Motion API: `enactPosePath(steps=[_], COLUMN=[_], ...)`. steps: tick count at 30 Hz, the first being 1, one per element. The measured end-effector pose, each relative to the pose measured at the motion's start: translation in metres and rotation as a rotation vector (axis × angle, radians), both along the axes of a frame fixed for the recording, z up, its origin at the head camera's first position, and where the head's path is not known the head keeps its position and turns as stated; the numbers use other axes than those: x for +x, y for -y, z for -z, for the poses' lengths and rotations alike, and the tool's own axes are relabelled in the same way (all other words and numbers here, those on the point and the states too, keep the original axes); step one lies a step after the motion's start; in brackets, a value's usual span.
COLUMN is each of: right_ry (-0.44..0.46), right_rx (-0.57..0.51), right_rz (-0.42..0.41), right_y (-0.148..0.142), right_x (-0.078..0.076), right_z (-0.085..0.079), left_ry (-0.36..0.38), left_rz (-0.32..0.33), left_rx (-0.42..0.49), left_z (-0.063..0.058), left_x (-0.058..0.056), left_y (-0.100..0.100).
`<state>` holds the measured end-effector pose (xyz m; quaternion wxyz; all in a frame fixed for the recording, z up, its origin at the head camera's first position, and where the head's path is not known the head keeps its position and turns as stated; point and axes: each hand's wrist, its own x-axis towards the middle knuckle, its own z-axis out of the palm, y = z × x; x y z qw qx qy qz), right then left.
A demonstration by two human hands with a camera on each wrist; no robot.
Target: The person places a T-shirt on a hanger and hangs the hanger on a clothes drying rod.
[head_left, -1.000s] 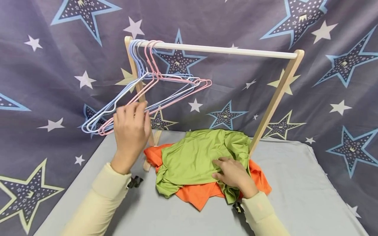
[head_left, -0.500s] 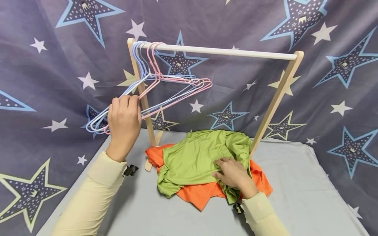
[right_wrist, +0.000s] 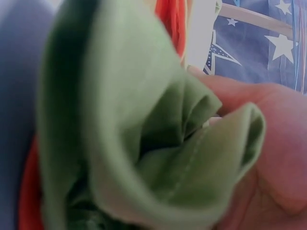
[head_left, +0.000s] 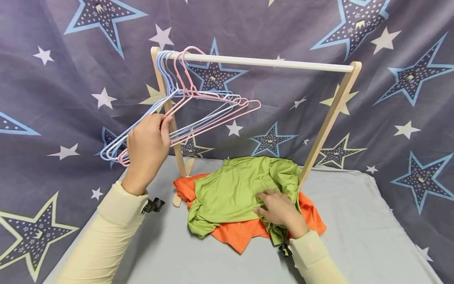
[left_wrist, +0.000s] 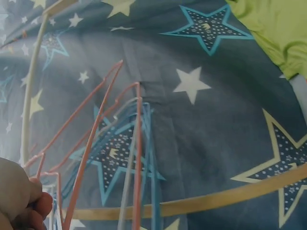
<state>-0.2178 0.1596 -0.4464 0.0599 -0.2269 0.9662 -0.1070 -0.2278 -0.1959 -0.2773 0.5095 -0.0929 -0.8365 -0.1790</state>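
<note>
My left hand [head_left: 147, 146] grips the front pink hanger [left_wrist: 89, 143] by its near shoulder. Its hook [head_left: 193, 47] stands raised above the white rod [head_left: 262, 61]. Behind it another pink hanger and several blue and white hangers [head_left: 160, 69] hang bunched at the rod's left end. A crumpled green garment [head_left: 234, 193] lies on top of an orange garment [head_left: 235, 236] under the rack. On the green cloth's right part rests my right hand [head_left: 280, 207], fingers loosely bent; in the right wrist view green folds [right_wrist: 187, 163] cover part of that hand.
The rack's wooden posts [head_left: 330, 118] stand on either side, the left foot [head_left: 177, 200] partly hidden by the garments. A grey cloth [head_left: 354, 225] covers the table. A star-patterned curtain [head_left: 305, 23] hangs behind and at both sides.
My left hand has moved slightly left and down and taken hold of the front pink hanger, whose hook has risen off the rod. The right hand stays on the green garment.
</note>
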Motion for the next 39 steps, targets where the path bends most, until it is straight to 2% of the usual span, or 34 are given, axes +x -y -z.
enactPosePath(steps=[5, 8, 15, 19, 24, 28, 31, 35, 37, 39], right_ry=[0.072, 0.128, 0.178, 0.207, 0.089, 0.008, 0.008, 0.071, 0.081, 0.052], right_rx=[0.007, 0.017, 0.092, 0.065, -0.001, -0.045, -0.052, -0.067, -0.072, -0.057], right_rz=[-0.020, -0.035, -0.067, -0.089, -0.137, -0.117, -0.048, 0.053, 0.072, 0.068], right_y=[0.003, 0.007, 0.024, 0.037, 0.060, 0.077, 0.088, 0.098, 0.101, 0.103], right_x=[-0.004, -0.009, -0.028, -0.048, -0.082, -0.101, -0.107, -0.111, -0.112, -0.113], right_z=[-0.007, -0.015, -0.040, -0.050, -0.037, -0.023, -0.015, -0.006, -0.003, 0.000], left_ry=[-0.013, -0.010, 0.001, -0.003, -0.011, -0.015, -0.017, -0.013, -0.015, -0.015], left_rz=[0.031, 0.040, 0.068, 0.092, 0.095, 0.117, 0.134, 0.137, 0.137, 0.131], left_rx=[0.039, 0.052, 0.072, 0.099, 0.123, 0.146, 0.155, 0.133, 0.132, 0.129], left_z=[-0.010, -0.012, -0.001, 0.007, 0.019, 0.028, 0.032, 0.035, 0.037, 0.039], left_x=[0.003, 0.008, 0.023, 0.027, 0.033, 0.037, 0.036, 0.036, 0.036, 0.037], left_y=[-0.004, -0.006, -0.011, -0.014, -0.016, -0.018, -0.019, -0.017, -0.016, -0.014])
